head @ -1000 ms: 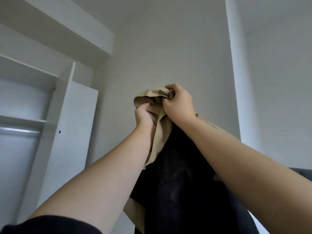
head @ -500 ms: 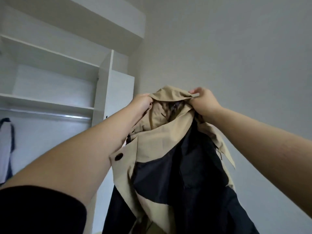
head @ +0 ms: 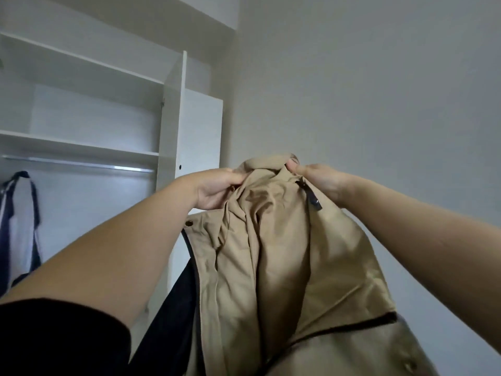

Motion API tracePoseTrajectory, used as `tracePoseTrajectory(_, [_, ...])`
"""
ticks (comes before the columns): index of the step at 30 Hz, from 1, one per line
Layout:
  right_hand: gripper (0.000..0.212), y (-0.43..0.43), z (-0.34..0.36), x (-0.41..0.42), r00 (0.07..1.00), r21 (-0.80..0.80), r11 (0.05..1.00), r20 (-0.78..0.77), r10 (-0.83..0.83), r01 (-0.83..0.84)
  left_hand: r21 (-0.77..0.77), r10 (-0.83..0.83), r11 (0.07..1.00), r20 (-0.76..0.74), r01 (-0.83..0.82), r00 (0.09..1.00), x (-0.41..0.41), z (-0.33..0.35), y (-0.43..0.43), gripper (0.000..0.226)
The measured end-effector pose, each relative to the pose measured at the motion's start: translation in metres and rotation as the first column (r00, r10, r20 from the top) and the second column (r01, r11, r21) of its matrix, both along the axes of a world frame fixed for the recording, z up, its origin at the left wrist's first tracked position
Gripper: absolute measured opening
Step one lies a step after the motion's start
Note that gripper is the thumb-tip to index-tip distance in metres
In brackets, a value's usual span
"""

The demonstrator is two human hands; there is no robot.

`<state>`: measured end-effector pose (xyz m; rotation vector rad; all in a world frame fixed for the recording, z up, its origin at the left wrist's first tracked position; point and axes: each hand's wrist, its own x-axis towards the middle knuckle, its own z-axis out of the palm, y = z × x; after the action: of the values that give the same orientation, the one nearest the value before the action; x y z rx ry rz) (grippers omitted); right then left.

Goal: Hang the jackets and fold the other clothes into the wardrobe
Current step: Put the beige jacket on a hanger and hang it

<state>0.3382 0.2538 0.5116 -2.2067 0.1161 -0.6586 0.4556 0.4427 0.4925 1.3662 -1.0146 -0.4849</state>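
Both hands held the jacket up at its collar. The left hand had its fingers curled into the tan cloth on the collar's left side, thumb on top; the right hand pinched the collar's right side between thumb and fingers. Between them the collar bunched into a hump. No hanger could be seen in the collar, so it was unclear whether one was inside.

From that double grip the jacket hung straight down, its long axis near vertical, tan shell toward the camera and dark lining showing at the left edge and across the lower right. It was clear of everything, held in the air before the grey wall.

The rail lay up and to the left of the grip, under a shelf of the wardrobe, so the left hand was the nearer one. A white and navy garment already hung at the rail's far left end; the stretch of rail between it and the wardrobe's side panel was bare and looked like the room to aim for. The open door stood just behind the left hand, an edge the collar would probably have to pass.
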Motion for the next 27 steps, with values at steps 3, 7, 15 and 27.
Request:
tracePoseTrajectory(3, [0.056, 0.0, -0.009, 0.001, 0.992, -0.036, 0.994, -0.079, 0.098, -0.101, 0.008, 0.085, 0.996, -0.024, -0.085, 0.996, 0.0, -0.01, -0.011, 0.02])
tracePoseTrajectory(7, [0.025, -0.004, -0.015, -0.005, 0.945, -0.02, 0.979, -0.266, 0.19, -0.202, -0.141, 0.209, 0.962, -0.178, -0.235, 0.962, 0.002, -0.015, -0.024, 0.023])
tracePoseTrajectory(15, [0.015, -0.039, -0.036, -0.011, 0.972, 0.07, 0.996, -0.231, -0.03, 0.047, -0.279, 0.252, 0.906, -0.246, -0.317, 0.936, 0.007, -0.016, -0.033, 0.027])
tracePoseTrajectory(27, [0.024, -0.038, -0.092, -0.013, 0.769, -0.192, 0.838, 0.538, -0.345, 0.511, -0.28, 0.34, 0.856, -0.329, -0.435, 0.881, 0.008, -0.031, -0.054, 0.026])
